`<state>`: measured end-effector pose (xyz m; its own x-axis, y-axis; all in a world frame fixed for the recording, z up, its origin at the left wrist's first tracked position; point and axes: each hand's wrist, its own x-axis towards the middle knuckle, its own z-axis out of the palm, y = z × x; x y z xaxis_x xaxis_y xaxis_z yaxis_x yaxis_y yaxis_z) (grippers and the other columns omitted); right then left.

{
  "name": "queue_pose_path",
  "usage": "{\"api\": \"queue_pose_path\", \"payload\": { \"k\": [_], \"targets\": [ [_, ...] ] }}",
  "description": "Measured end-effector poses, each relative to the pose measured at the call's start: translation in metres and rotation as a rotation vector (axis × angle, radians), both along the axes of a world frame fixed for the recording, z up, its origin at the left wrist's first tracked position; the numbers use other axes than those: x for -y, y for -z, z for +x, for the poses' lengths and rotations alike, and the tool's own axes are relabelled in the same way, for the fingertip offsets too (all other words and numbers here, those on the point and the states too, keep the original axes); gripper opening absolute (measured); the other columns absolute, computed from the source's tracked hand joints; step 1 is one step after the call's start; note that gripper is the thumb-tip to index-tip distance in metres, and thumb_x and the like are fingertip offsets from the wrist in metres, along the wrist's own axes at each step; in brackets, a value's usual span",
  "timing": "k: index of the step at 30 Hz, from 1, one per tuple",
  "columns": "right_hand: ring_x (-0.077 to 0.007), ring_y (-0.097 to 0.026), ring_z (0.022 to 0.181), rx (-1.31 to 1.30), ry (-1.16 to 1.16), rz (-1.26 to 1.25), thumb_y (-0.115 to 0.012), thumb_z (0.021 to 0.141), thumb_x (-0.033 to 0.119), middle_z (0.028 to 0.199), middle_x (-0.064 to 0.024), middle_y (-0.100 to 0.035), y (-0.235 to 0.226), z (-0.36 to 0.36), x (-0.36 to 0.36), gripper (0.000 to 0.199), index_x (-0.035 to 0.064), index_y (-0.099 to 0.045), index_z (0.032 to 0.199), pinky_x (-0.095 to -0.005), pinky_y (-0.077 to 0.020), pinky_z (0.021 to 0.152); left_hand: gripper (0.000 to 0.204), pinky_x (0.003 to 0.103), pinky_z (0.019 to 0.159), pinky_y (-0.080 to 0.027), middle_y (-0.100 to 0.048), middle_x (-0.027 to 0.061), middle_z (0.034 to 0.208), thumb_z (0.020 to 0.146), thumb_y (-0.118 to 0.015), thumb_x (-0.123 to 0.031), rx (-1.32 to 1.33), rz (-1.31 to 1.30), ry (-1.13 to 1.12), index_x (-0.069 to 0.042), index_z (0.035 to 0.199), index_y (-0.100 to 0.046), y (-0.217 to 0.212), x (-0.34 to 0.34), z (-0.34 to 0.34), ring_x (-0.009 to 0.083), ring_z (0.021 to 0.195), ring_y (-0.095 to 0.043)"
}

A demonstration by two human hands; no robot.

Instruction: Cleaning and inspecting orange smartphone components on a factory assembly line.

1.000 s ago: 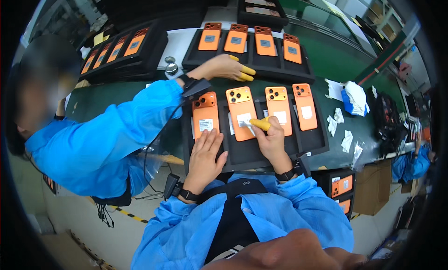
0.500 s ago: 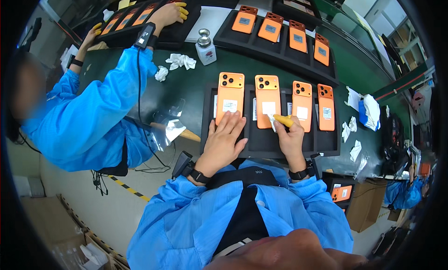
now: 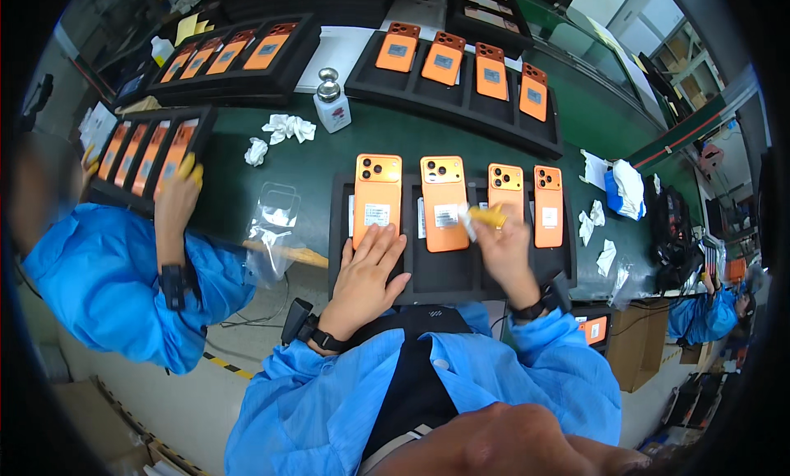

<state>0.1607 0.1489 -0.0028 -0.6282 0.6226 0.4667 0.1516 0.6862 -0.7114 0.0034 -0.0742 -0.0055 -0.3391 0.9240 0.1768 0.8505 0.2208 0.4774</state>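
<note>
Several orange smartphones lie back up in a black tray (image 3: 444, 293) before me, each with a white label. My left hand (image 3: 368, 266) rests with fingers stretched over the lower end of the leftmost phone (image 3: 378, 188), just below its label. Pinched in my right hand (image 3: 504, 246), which wears yellow finger covers, is a small white wipe (image 3: 468, 227). It is at the right edge of the second phone (image 3: 443, 200), beside the label. My right hand, slightly blurred, hides the lower part of the third phone (image 3: 504, 188); the rightmost phone (image 3: 548, 217) lies apart from both hands.
A pump bottle (image 3: 332, 106) and crumpled tissues (image 3: 288, 128) stand behind my tray. Another phone tray (image 3: 461, 102) lies farther back. At left, a co-worker's hands hold a phone tray (image 3: 148, 159). A clear plastic sheet (image 3: 274, 221) lies between us; a tissue pack (image 3: 627, 190) sits at right.
My right hand and wipe have shifted from the second label's lower edge to the phone's right edge. The co-worker's hands have left the back tray and now hold a nearer one.
</note>
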Motion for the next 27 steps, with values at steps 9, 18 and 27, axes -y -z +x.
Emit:
{"api": "queue_pose_path", "payload": {
  "k": [9,18,27],
  "targets": [
    [-0.0136,-0.064,0.068,0.028,0.17,-0.558,-0.074,0.08,0.004,0.081,-0.0077,-0.072,-0.021,-0.048,-0.2,0.018,-0.0071,-0.075,0.094,-0.0278,-0.0491,0.063,0.061,0.057,0.115,-0.027,-0.044,0.0118,0.155,0.091,-0.067,-0.035,0.021,-0.008,-0.005,-0.011,0.145,-0.052,-0.001,-0.002,0.001,0.0347,0.146,-0.035],
    [-0.0146,-0.065,0.065,0.165,0.231,-0.396,-0.075,0.076,0.005,0.079,-0.0086,-0.072,-0.028,-0.049,-0.247,0.019,-0.0063,-0.075,0.092,-0.0278,-0.0499,0.061,0.059,0.057,0.117,-0.025,-0.043,0.0102,0.155,0.093,-0.065,-0.036,0.063,-0.005,-0.018,-0.012,0.145,-0.051,-0.003,0.001,-0.003,0.0338,0.146,-0.034],
    [-0.0114,-0.063,0.069,0.26,-0.285,-0.276,-0.073,0.082,0.003,0.082,-0.0048,-0.071,-0.041,-0.19,-0.139,0.016,-0.0073,-0.074,0.095,-0.0262,-0.0511,0.068,0.059,0.058,0.115,-0.027,-0.046,0.0103,0.153,0.092,-0.065,-0.036,0.065,0.065,-0.014,-0.009,0.143,-0.052,0.003,0.0,-0.002,0.0314,0.144,-0.038]
  ]
}}
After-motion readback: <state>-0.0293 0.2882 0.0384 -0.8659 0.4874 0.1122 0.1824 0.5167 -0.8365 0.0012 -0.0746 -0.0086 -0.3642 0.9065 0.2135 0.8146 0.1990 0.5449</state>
